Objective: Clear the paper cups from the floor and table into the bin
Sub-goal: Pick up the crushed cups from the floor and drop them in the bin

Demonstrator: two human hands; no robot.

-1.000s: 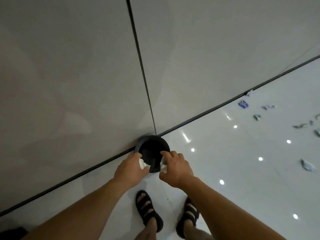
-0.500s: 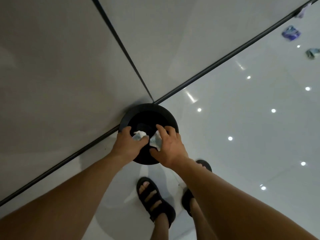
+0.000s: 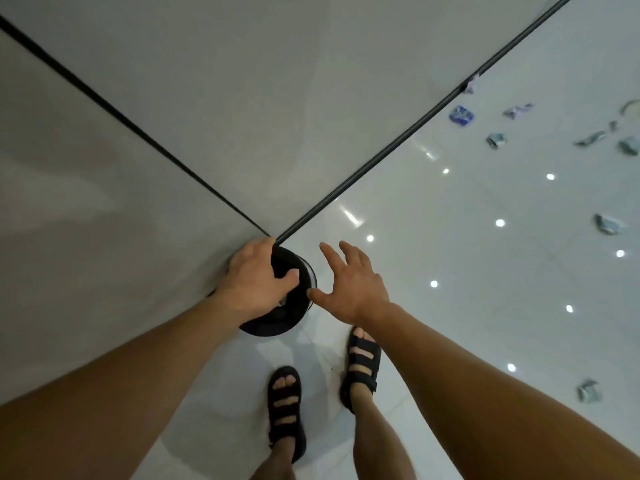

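Several crumpled blue-and-white paper cups (image 3: 607, 224) lie scattered on the glossy white tiled floor (image 3: 467, 323), well apart from the round black bin (image 3: 277, 329) at the foot of the grey wall (image 3: 242, 98). We see a pale scrap (image 3: 282, 302) inside it. Our left hand (image 3: 258, 282) hangs over its mouth, loose and empty. Our right hand (image 3: 353, 285) is spread wide just beside the rim. Black strap sandals (image 3: 284, 408) stand near.
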